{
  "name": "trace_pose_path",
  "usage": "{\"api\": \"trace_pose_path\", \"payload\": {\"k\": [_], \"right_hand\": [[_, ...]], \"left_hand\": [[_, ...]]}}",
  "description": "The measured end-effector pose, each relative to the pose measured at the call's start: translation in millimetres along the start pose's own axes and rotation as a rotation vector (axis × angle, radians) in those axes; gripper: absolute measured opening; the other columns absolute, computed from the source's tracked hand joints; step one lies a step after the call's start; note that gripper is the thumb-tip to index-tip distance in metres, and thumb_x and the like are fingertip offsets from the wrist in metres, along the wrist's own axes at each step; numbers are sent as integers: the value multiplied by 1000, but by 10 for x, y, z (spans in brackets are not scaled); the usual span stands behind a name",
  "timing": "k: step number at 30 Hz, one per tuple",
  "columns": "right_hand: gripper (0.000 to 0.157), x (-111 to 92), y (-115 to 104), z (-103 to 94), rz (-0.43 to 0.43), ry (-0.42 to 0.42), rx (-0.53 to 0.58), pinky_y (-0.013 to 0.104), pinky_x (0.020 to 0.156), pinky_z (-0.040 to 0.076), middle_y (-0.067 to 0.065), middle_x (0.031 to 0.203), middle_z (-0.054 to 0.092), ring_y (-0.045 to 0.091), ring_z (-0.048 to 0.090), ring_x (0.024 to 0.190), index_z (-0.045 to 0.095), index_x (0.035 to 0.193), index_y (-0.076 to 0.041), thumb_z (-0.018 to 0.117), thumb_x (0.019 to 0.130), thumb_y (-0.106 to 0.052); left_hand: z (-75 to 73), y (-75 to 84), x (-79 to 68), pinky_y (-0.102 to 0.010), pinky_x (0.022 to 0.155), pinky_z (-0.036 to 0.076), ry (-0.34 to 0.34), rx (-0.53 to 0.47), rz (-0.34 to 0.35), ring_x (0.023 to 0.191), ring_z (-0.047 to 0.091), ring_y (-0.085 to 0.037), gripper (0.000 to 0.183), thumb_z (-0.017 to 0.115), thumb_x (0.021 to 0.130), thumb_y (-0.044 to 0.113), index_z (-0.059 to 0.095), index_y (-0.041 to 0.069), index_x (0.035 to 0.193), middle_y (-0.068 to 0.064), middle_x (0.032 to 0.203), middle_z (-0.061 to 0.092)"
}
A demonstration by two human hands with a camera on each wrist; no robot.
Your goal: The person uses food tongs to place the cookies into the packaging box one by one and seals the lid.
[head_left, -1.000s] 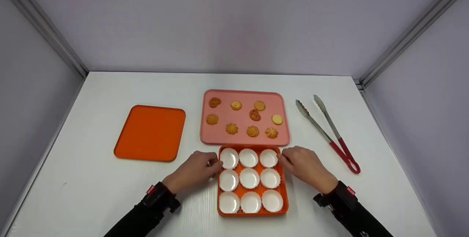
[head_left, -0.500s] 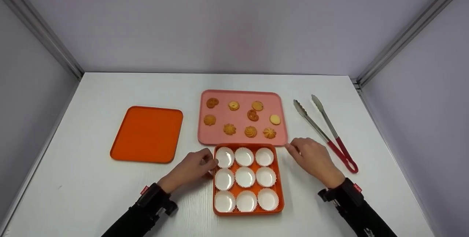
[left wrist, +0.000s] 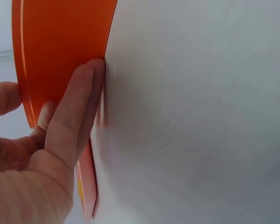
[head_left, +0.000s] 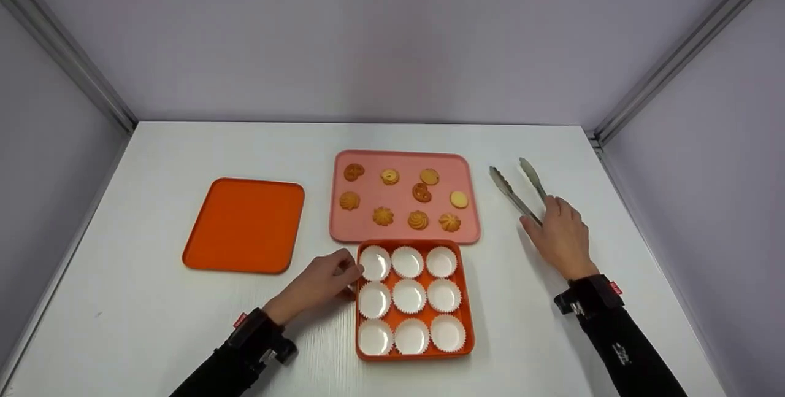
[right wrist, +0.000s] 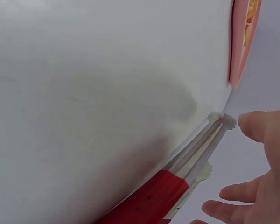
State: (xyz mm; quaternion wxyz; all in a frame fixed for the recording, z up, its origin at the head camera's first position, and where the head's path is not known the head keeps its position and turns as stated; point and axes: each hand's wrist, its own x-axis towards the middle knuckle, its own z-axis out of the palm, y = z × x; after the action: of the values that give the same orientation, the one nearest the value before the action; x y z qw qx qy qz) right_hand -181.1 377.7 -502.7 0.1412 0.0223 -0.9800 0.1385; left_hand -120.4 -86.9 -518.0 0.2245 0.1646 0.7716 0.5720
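An orange rectangular box (head_left: 469, 329) holds rows of white fluted baking cups (head_left: 409, 296). On its left side my left hand (head_left: 316, 286) pinches the wall, thumb (left wrist: 8, 95) at the rim and the other fingers (left wrist: 70, 112) flat along the outer side. My right hand (head_left: 561, 240) is over the tongs (head_left: 514, 193), hiding their red handle in the head view. From the right wrist, the red handle (right wrist: 149, 200) shows apart from the spread fingers (right wrist: 240, 191), which are not curled round it.
A pink tray (head_left: 402, 234) with several cookies (head_left: 418, 220) lies just behind the box. To the left is a flat orange lid or tray (head_left: 245, 225). Pale panels (head_left: 392, 41) enclose the white table (head_left: 122, 299) at the back and sides.
My right hand has left the right side of the box and moved right and away from me, over the tongs. The left hand stays at the box, which sits slightly further left in view.
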Motion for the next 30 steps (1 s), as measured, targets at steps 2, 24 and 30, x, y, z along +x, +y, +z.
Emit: {"api": "trace_pose_path", "payload": {"k": [2,24,30], "right_hand": [[76,25,44,10,24,-48,20,72,81,38,43,124,44,62,43,107,39,133,20,66,91,-37],[49,146,203,-50,109,-272,-5,58,59,45,32,78,51,46,54,70,52,89,22,68,88,-25],[38,161,205,-86,136,-311,6,51,52,45,24,74,52,35,51,62,53,79,11,66,88,-23]], "left_hand": [[0,10,-7,-36,68,59,-3,-4,-2,79,69,-25,20,53,100,23,54,4,95,-11,90,65],[22,-7,-21,-32,69,59,5,27,1,79,68,-19,24,52,101,28,54,5,97,-9,91,66],[20,-3,-17,-34,70,59,6,-12,-9,80,68,-21,26,53,100,28,54,3,97,-12,93,65]]}}
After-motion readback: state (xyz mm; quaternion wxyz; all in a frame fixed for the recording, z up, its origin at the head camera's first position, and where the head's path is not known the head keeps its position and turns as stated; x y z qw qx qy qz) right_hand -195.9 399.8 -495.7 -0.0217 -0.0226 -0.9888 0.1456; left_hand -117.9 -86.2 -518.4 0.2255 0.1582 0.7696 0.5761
